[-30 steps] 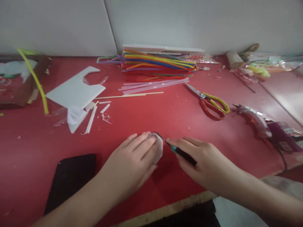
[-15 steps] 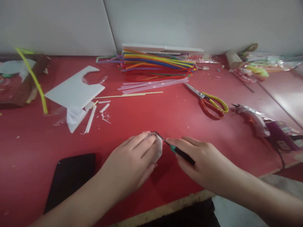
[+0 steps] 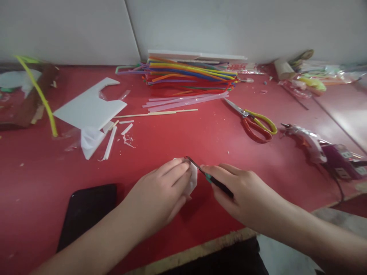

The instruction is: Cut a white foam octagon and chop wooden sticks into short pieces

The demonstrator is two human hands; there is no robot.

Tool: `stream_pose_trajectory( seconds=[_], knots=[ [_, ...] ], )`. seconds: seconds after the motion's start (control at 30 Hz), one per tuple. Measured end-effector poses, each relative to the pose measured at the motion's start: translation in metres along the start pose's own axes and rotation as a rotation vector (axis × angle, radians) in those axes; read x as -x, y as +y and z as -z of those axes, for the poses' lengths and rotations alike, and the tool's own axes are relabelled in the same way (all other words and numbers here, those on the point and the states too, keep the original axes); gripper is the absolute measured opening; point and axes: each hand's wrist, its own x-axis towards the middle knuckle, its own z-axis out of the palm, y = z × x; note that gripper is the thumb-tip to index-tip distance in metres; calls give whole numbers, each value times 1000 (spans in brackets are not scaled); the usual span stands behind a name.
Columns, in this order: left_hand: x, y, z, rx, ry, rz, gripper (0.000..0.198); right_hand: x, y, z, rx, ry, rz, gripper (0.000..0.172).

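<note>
We have our left hand (image 3: 162,191) laid over a small white piece (image 3: 194,179), fingers bent across it and thumb along its near side, holding it on the red tabletop (image 3: 212,137) close to the front edge. Much of the piece is hidden under our fingers; only its angular right part shows clearly. Our right hand (image 3: 242,187) is closed around the dark handle of a knife (image 3: 222,187), forefinger stretched along it, and the blade points away to the left, at the far right edge of the piece; whether it cuts in, we cannot tell. To our left lies a black phone (image 3: 88,210), partly behind our forearm. Beyond it are white scraps (image 3: 110,143) and a white sheet (image 3: 86,109) with a rounded notch. Farther back, thin sticks (image 3: 163,113) lie in front of pink strips (image 3: 186,101) and a bundle of coloured stems (image 3: 192,74) near the wall (image 3: 229,26). On our right, the scissors (image 3: 250,122) lie slightly open, near a glue gun (image 3: 309,145) beside a purple box (image 3: 338,160).
</note>
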Motion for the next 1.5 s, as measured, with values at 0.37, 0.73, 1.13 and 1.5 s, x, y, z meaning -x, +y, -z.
stream_pose_trajectory(
  seconds=[0.37, 0.73, 1.13, 1.5],
  knots=[
    [-1, 1, 0, -20, 8, -15, 42, -3, 0, -2, 2, 8, 16, 46],
    [-2, 2, -2, -16, -3, -8, 45, -3, -3, -5, 32, 13, 24, 47],
    [5, 4, -7, 54, 11, 119, 41, 18, -1, -4, 31, -9, -26, 50],
    [4, 2, -1, 60, -1, 104, 46, 42, 11, 9, -76, 49, -74, 44]
  ],
)
